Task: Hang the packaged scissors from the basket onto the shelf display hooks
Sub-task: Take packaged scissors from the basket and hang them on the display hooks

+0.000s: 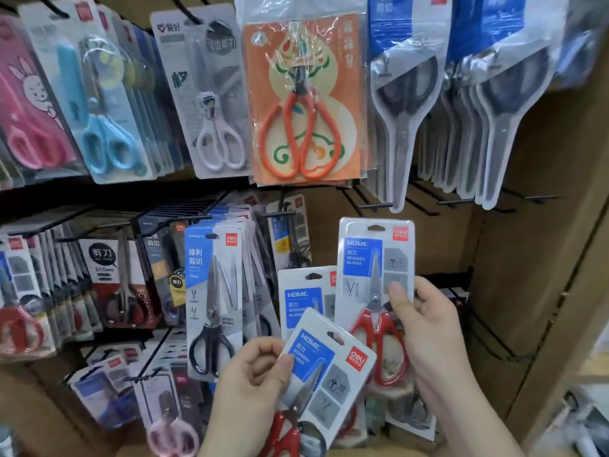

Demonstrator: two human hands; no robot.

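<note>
Below the orange scissors pack, the right hand pinches an upright red-handled pack; farther below it, the left hand grips a second, tilted red-handled pack.

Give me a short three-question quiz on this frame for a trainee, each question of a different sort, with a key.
1. True or false: the right hand holds the upright white blister pack of red-handled scissors.
2. What colour are the scissor handles in the orange card pack hanging at top centre? A blue, B orange, C black.
3. Fill in: the blue label on the tilted white blister pack pinched by the left hand reads ____.
Key: 1 true; 2 B; 3 HOME.
</note>
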